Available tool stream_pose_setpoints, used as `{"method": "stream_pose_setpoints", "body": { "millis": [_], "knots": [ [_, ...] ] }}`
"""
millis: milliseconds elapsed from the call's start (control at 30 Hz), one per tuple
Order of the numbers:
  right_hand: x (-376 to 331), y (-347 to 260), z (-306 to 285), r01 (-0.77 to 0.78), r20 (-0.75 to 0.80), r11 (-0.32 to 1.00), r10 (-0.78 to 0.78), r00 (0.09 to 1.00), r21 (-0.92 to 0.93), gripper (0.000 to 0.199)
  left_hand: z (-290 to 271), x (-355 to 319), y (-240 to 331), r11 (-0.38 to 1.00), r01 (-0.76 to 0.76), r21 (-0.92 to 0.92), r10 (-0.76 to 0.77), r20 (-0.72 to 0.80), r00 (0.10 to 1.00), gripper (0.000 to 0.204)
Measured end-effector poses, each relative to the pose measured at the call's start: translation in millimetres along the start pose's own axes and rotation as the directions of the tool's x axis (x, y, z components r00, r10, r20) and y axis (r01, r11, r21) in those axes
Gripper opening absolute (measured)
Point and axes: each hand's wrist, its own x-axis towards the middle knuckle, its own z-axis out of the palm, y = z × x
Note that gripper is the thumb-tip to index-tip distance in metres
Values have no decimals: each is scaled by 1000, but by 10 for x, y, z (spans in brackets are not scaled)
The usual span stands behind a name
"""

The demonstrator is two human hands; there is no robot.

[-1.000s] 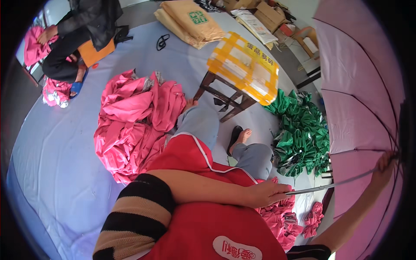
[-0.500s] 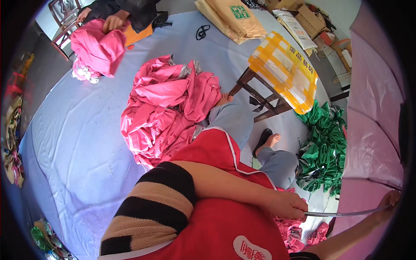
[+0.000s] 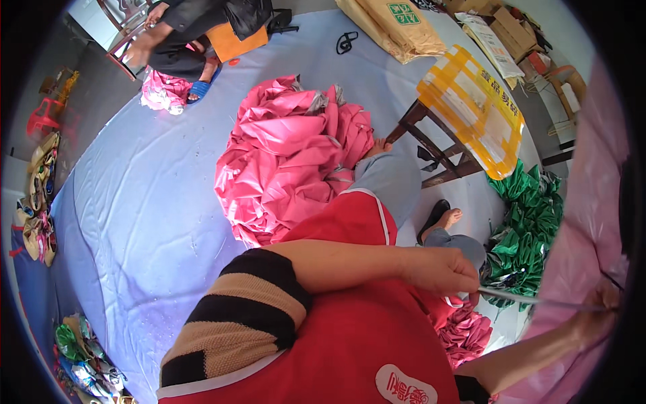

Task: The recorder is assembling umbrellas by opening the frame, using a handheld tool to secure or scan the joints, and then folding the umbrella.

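Observation:
A thin metal rod (image 3: 538, 299), which looks like an umbrella rib, runs between my two hands at the lower right. The closed fingers of my left hand (image 3: 441, 271) hold its near end. At its other end my right hand (image 3: 597, 313) is closed round it, partly lost in the dark rim of the picture. Beside and behind the right hand hangs a large sheet of glossy pink fabric (image 3: 585, 209), like an umbrella canopy, with a dark rib along it. A heap of pink fabric (image 3: 289, 155) lies on the floor in front of my legs.
Crumpled green fabric (image 3: 521, 236) lies at the right, near a stool (image 3: 471, 111) topped with yellow tape. More pink fabric (image 3: 464, 333) lies below my left hand. A co-worker (image 3: 185, 40) sits at the far left by an orange box (image 3: 239, 47). Paper sacks (image 3: 393, 30) lie at the back.
The view has swung, shifting the scene right. My hands keep hold of the rod, and the pink sheet beside it has changed shape. The co-worker's raised pink fabric is now down by their feet.

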Motion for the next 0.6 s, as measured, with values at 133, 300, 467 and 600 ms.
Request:
{"method": "stream_pose_setpoints", "body": {
  "millis": [133, 300, 467, 600],
  "knots": [
    [-36, 361, -21, 5, -158, 998, 6, 987, 68, 10, 58, 152, 10, 983, 48, -178, -58, -51, 997, 29],
    [-353, 596, -411, -16, -320, 993, 52, 946, 116, 32, 92, 200, -13, 963, 100, -251, -117, -50, 992, 33],
    [-1842, 693, -1428, -616, -703, 786, 411, 580, -49, 44, -75, 47, -16, 985, 115, -129, -135, -152, 979, 32],
    [-3224, 43, -1836, -660, -853, 749, 309, 420, -54, 32, -270, -98, -9, 975, 59, 214, -14, -205, 979, 31]
  ]
}}
